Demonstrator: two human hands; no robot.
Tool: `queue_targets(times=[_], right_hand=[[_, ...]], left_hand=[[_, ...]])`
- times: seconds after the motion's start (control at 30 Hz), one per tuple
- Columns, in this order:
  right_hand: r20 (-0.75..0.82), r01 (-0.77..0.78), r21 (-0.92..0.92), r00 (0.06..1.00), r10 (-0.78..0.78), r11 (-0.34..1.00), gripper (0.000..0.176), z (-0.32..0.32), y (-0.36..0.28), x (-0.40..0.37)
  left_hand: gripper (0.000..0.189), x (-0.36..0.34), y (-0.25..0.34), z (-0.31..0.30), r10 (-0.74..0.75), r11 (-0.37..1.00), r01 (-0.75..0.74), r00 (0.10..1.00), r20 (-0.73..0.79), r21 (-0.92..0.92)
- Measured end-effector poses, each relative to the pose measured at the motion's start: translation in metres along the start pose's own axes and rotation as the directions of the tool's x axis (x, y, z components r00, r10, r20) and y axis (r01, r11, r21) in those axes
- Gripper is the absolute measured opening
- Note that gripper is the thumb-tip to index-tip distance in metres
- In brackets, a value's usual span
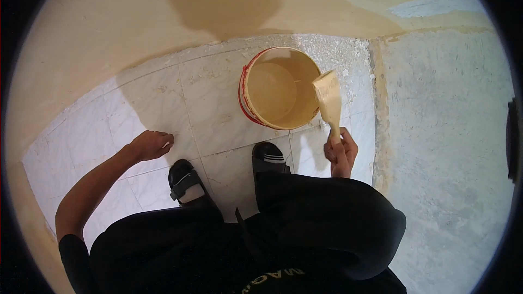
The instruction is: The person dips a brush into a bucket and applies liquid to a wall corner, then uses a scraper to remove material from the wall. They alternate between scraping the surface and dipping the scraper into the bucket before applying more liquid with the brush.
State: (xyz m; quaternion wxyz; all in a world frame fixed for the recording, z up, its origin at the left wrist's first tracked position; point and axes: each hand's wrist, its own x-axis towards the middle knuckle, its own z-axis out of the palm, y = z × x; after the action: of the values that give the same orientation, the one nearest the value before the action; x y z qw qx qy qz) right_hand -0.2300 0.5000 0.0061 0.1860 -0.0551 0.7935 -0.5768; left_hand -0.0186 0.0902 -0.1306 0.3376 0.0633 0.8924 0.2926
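A paintbrush [328, 97] coated in beige paint is in my right hand [341, 153], which grips it by the handle. Its bristle end points away from me and overlaps the right rim of the bucket [315, 71] in this view. Beige paint [272, 93] lies in the bucket, and beige smears cover the inner wall. The bucket's outside shows red and white on the left. Over the floor to the left, my left hand [154, 145] hangs with its fingers curled in, and nothing shows in it.
Pale marbled tiles [212, 90] make up the floor, with paint flakes [343, 49] scattered behind the bucket. A beige wall [125, 16] rises ahead; a grey, unpainted-looking wall [447, 125] stands at right. My sandalled feet [186, 177] are close before the bucket.
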Motion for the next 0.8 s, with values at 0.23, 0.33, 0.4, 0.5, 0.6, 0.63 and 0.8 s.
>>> queue_targets(times=[0.23, 0.33, 0.4, 0.5, 0.6, 0.63, 0.8], right_hand=[[0.658, -0.704, 0.564, 0.699, 0.279, 0.432, 0.035, 0.006, 0.021, 0.000], [0.690, -0.688, 0.567, 0.697, 0.196, 0.452, 0.034, 0.005, 0.028, 0.002], [0.710, -0.696, 0.553, 0.681, 0.178, 0.458, 0.034, 0.002, 0.032, 0.002], [0.609, -0.682, 0.512, 0.717, 0.339, 0.523, 0.035, 0.004, 0.036, -0.009], [0.527, -0.521, 0.566, 0.825, 0.205, 0.639, 0.038, 0.003, 0.034, -0.004], [0.472, -0.407, 0.531, 0.871, 0.139, 0.743, 0.038, 0.002, 0.021, 0.001], [0.354, 0.048, 0.159, 0.930, -0.102, 0.986, 0.034, -0.026, -0.035, 0.035]], left_hand=[[0.017, -0.001, -0.001, 0.002, -0.002, 1.000, 0.002, 0.999, -0.045, 0.014], [0.017, 0.000, -0.003, 0.009, -0.019, 1.000, 0.020, 0.999, -0.026, 0.014], [0.019, 0.001, -0.009, 0.012, 0.024, 1.000, -0.024, 0.999, -0.026, 0.006], [0.022, 0.003, -0.021, 0.024, -0.058, 0.998, 0.058, 0.998, 0.030, -0.030], [0.020, 0.004, -0.018, 0.016, -0.024, 1.000, 0.025, 0.998, 0.057, -0.011], [0.019, 0.001, -0.015, 0.013, -0.033, 0.999, 0.033, 0.999, 0.017, -0.032], [0.024, 0.000, -0.008, 0.008, -0.018, 1.000, 0.018, 0.999, 0.040, 0.007]])
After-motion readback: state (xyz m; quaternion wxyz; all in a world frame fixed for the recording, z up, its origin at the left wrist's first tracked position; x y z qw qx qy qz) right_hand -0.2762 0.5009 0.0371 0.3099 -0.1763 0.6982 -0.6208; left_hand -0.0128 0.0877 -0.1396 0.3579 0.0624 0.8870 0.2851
